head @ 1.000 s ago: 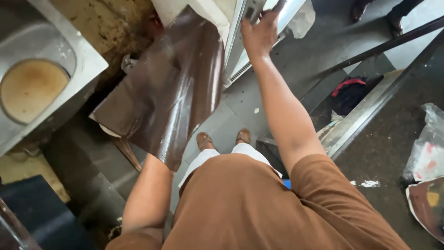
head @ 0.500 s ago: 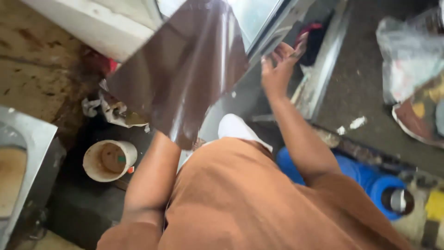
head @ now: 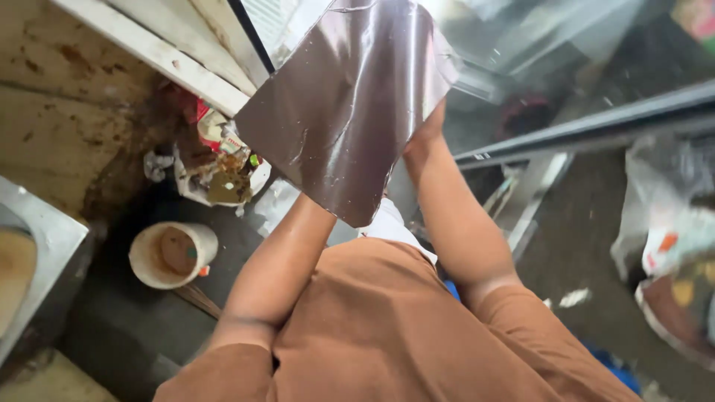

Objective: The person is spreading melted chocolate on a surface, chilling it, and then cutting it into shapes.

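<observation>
I hold a large glossy brown sheet up in front of me; it is speckled with small crumbs and curls slightly. My left forearm rises under the sheet's lower corner, and my left hand is hidden behind the sheet, holding it up. My right hand reaches up to the sheet's right edge and grips it there, with its fingers mostly covered by the sheet. My brown shirt fills the bottom of the view.
A white bucket stands on the dark floor at the left, with a rubbish-filled container behind it. A metal sink counter is at the far left. A grey metal rail crosses the right, above plastic bags.
My right hand has come off the metal frame ahead and moved onto the sheet's right edge. My view has swung left, and the sheet is now raised higher and closer.
</observation>
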